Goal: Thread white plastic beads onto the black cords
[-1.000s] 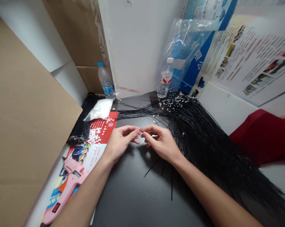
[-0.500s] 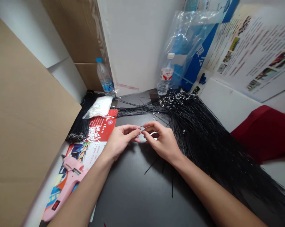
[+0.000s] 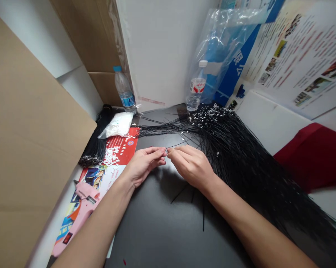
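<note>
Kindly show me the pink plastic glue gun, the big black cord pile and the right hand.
Pink plastic glue gun (image 3: 79,219), head view: handle.
Big black cord pile (image 3: 248,167), head view: middle.
Right hand (image 3: 193,163), head view: back of the hand.

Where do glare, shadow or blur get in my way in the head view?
Head view: bright glare streaks on the clear plastic bag; head view: soft shadow on the dark tabletop beneath the fingers; head view: the black strands smear together at lower right.
</note>
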The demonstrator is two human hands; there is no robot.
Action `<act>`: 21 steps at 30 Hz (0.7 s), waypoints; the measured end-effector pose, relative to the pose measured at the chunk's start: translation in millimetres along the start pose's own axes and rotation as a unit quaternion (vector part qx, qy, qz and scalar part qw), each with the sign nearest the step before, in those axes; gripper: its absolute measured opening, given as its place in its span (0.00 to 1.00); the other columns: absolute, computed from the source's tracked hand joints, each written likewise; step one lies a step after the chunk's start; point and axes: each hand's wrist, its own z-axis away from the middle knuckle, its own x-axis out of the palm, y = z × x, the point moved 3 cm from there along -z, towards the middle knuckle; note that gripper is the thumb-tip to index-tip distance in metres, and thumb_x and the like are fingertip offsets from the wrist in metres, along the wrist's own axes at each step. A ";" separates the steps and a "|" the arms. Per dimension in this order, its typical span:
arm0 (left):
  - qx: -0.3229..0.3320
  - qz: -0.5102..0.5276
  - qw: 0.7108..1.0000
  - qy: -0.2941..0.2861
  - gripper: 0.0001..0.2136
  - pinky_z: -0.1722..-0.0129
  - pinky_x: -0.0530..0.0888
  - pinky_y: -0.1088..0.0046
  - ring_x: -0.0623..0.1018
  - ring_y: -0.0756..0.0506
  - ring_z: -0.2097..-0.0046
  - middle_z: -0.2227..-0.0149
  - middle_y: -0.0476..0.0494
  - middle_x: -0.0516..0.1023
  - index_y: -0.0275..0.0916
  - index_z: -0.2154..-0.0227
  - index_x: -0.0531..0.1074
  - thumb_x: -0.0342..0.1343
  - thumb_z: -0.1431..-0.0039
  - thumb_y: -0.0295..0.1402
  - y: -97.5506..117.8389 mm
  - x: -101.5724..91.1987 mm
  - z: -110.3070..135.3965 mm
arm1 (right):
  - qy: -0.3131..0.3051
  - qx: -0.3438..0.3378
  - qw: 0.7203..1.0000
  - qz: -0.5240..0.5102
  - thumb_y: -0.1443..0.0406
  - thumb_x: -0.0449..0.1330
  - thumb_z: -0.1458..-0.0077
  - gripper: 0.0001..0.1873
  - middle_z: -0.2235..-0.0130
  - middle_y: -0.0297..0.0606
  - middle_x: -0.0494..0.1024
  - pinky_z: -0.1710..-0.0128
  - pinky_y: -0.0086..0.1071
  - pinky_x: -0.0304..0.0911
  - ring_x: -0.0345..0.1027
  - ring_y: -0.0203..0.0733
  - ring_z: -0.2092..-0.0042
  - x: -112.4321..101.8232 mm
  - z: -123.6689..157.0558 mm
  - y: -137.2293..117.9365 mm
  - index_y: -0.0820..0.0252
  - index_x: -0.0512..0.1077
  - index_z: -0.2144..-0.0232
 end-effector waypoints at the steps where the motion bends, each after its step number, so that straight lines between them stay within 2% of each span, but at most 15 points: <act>1: 0.001 0.001 1.000 0.005 0.03 0.70 0.76 0.81 0.75 0.55 0.73 0.73 0.46 0.79 0.30 0.73 0.80 0.68 0.51 0.25 0.6 0.0 0.3 | 0.006 -0.009 1.000 0.009 0.70 0.46 0.32 0.20 0.69 0.42 0.80 0.64 0.34 0.62 0.72 0.40 0.66 0.0 -0.1 -1.0 0.61 0.73 0.72; 4: 0.019 -0.011 1.000 0.019 0.02 0.68 0.76 0.79 0.76 0.54 0.74 0.73 0.45 0.80 0.31 0.73 0.80 0.67 0.50 0.25 1.8 -0.5 0.5 | 0.026 0.022 0.999 -0.001 0.70 0.48 0.33 0.15 0.69 0.41 0.80 0.65 0.33 0.62 0.71 0.40 0.66 2.6 0.9 -1.0 0.62 0.73 0.68; 8: 0.055 -0.040 0.997 0.023 0.05 0.67 0.77 0.76 0.77 0.53 0.73 0.72 0.44 0.81 0.31 0.73 0.80 0.68 0.52 0.28 1.6 -1.5 0.0 | 0.043 0.130 0.988 -0.077 0.67 0.56 0.37 0.05 0.66 0.40 0.79 0.64 0.31 0.64 0.72 0.40 0.65 8.4 3.3 3.0 0.61 0.71 0.63; 10: 0.069 -0.050 0.996 0.014 0.07 0.65 0.77 0.75 0.77 0.52 0.72 0.71 0.43 0.82 0.32 0.72 0.81 0.70 0.54 0.30 0.9 -1.9 -0.3 | 0.045 0.172 0.975 -0.133 0.67 0.58 0.39 0.03 0.66 0.39 0.79 0.65 0.29 0.63 0.72 0.38 0.66 10.2 3.7 4.3 0.61 0.71 0.63; 15: 0.090 -0.090 0.992 0.005 0.12 0.66 0.77 0.74 0.79 0.51 0.72 0.70 0.44 0.83 0.34 0.71 0.81 0.73 0.58 0.35 1.5 -2.1 0.7 | 0.023 0.255 0.935 -0.243 0.67 0.58 0.40 0.06 0.72 0.33 0.78 0.71 0.27 0.59 0.68 0.33 0.72 10.8 2.8 5.7 0.60 0.74 0.68; 19: 0.087 -0.121 0.989 0.004 0.11 0.67 0.76 0.74 0.79 0.52 0.73 0.69 0.45 0.84 0.36 0.70 0.82 0.72 0.57 0.34 3.6 0.3 3.2 | 0.011 0.310 0.901 -0.304 0.65 0.58 0.40 0.08 0.75 0.31 0.76 0.75 0.26 0.56 0.65 0.32 0.75 12.0 4.1 7.6 0.61 0.75 0.69; 21: 0.086 -0.126 0.988 0.002 0.10 0.67 0.76 0.74 0.79 0.52 0.74 0.69 0.45 0.84 0.36 0.70 0.82 0.72 0.57 0.33 4.0 1.4 3.9 | 0.010 0.320 0.893 -0.316 0.64 0.58 0.41 0.08 0.75 0.32 0.76 0.76 0.25 0.56 0.65 0.32 0.75 12.9 5.0 8.3 0.61 0.75 0.69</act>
